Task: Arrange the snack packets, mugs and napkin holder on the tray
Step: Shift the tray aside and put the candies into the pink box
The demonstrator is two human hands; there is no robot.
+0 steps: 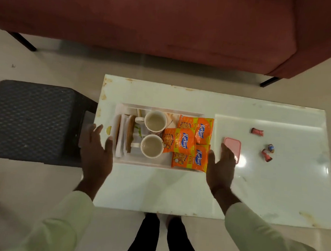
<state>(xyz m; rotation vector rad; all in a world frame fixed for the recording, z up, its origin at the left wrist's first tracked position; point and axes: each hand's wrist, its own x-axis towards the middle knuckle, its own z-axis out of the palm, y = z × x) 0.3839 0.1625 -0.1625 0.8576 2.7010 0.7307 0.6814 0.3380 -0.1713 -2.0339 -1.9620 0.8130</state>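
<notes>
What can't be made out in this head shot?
- Tray side edges: covered by the left hand and right hand, so actual grip is unclear.
- Pink lid: near corner hidden by the right hand.
- Napkin holder: seen edge-on, shape unclear.
- Three wrappers: too small to read.
- Sofa: cut off by the top edge.

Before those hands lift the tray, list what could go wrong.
1. The nearest snack packet overhangs the tray rim by the right hand; it may slide off.
2. Both mugs stand close together and seem to hold liquid; a tilt could spill it.
3. The napkin holder stands upright beside the left hand and might topple.
</notes>
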